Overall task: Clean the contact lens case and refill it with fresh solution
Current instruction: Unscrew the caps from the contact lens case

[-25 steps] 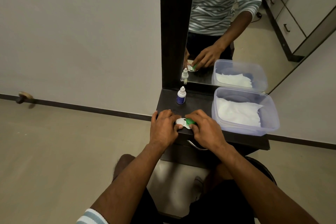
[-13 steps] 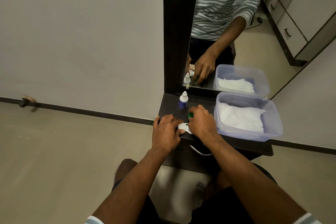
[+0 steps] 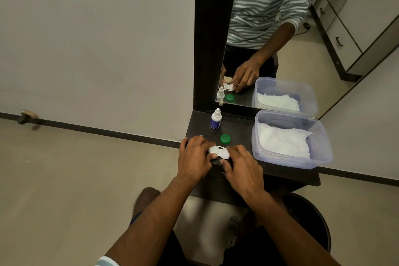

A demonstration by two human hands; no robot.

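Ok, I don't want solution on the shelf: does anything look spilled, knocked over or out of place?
Nothing stands out. The solution bottle stands upright and capped, the green cap lies by itself behind the lens case, which both hands hold on the dark shelf. No puddle is visible.

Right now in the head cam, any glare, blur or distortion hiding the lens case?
Head view: dim, even light, no glare on the contact lens case, which reads sharp between the left hand and right hand; green cap crisp; wide-angle bend shows along the floor skirting; mirror doubles the scene without hotspots.
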